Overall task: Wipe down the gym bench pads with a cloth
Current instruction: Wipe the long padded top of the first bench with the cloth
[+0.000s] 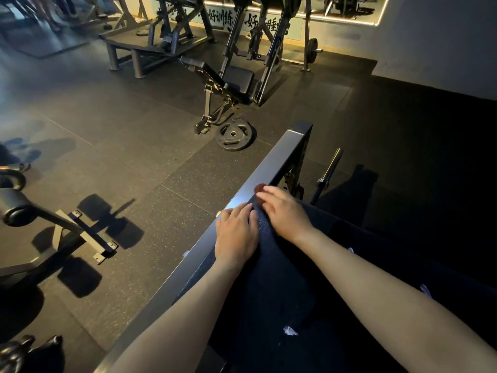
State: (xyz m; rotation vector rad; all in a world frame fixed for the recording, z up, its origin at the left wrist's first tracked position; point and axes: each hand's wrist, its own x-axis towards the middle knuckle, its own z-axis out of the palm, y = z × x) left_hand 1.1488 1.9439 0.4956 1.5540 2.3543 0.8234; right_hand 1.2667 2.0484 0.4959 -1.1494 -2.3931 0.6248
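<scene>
A black pad (pixel 269 278) with a pebbled surface runs from the lower right up to a grey metal frame beam (pixel 271 168). My left hand (pixel 236 232) lies flat, fingers straight, on the pad's left edge beside the beam. My right hand (pixel 285 211) rests next to it on the pad's top end, fingers stretched forward, with its fingertips at a small reddish spot (pixel 259 188). In the dim light I cannot tell a cloth apart from the dark surface under the hands. A few small white marks show on the pad.
A weight plate (pixel 233 134) lies on the rubber floor ahead, below an incline bench (pixel 231 76) and its rack. A barbell end (pixel 329 170) sticks up right of the beam. A machine's foot (pixel 80 232) stands at left, with dark kettlebells (pixel 27 351) at bottom left.
</scene>
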